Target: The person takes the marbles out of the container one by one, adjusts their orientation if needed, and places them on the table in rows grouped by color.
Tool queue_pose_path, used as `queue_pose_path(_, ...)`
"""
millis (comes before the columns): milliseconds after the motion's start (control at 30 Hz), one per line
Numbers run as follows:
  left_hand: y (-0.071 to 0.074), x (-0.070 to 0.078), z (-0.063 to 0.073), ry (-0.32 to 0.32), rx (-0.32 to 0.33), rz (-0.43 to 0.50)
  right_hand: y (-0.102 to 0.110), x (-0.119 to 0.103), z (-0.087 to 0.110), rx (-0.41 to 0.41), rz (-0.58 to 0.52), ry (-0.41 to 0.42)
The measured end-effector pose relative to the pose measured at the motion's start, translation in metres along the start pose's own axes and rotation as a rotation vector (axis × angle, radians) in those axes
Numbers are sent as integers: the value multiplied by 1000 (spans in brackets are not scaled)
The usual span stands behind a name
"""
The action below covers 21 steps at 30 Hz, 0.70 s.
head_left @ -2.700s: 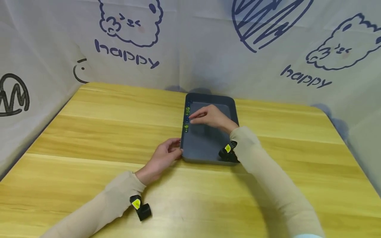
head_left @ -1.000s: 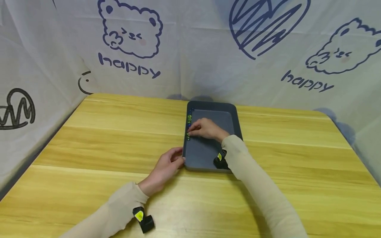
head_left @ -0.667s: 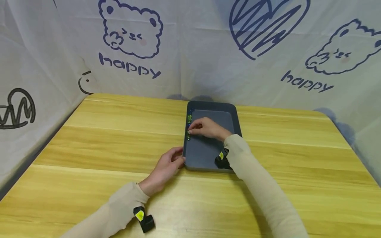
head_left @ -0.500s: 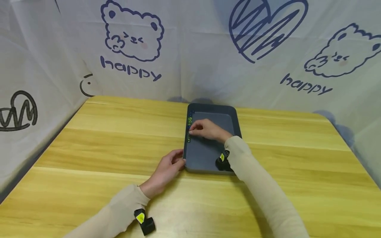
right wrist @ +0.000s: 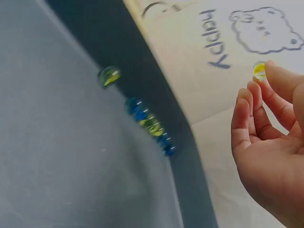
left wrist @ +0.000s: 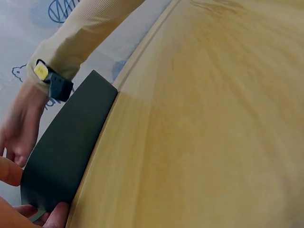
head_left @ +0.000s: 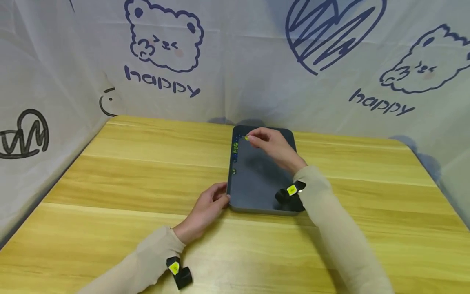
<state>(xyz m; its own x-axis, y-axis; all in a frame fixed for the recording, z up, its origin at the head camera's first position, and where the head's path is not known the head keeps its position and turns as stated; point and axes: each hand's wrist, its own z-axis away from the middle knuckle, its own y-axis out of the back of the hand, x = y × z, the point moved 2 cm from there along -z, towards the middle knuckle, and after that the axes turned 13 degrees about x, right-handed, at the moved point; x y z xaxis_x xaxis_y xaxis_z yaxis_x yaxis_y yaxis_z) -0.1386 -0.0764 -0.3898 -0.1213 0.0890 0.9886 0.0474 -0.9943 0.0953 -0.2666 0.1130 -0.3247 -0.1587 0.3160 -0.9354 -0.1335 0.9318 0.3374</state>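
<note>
A dark grey rectangular tray (head_left: 253, 192) lies on the table near its far edge. My right hand (head_left: 277, 147) is raised over the tray's far part, pinching a clear glass marble (right wrist: 259, 71) with a yellow swirl between thumb and fingertips. Along the tray's left wall, a row of several blue and yellow-green marbles (right wrist: 151, 124) sits in line. One yellow-green marble (right wrist: 110, 77) lies apart from them, nearer the tray's front. My left hand (head_left: 203, 208) holds the tray by its near left corner, its fingertips (left wrist: 58, 214) against the outer wall.
The light wooden table (head_left: 128, 175) spreads around the tray. Behind and to the left hangs a white cloth (head_left: 253, 81) with drawn bears and a heart. Each wrist wears a black camera (head_left: 180, 275) with a yellow label.
My right hand has picked a yellow marble out of the row and moved it up toward the tray's far side, leaving a gap before the lone marble. The left hand stays at the corner.
</note>
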Motion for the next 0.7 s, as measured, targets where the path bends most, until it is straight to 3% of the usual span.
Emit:
queue_pose_path(300, 2, 0, 0, -12, 4, -8, 4, -23, 39, -2, -5, 28)
queue_pose_path(533, 1, 0, 0, -13, 1, -11, -3, -27, 76, -103, -343, -139)
queue_pose_path(700, 0, -1, 0, -8, 4, -13, -8, -22, 100, -131, -372, -148)
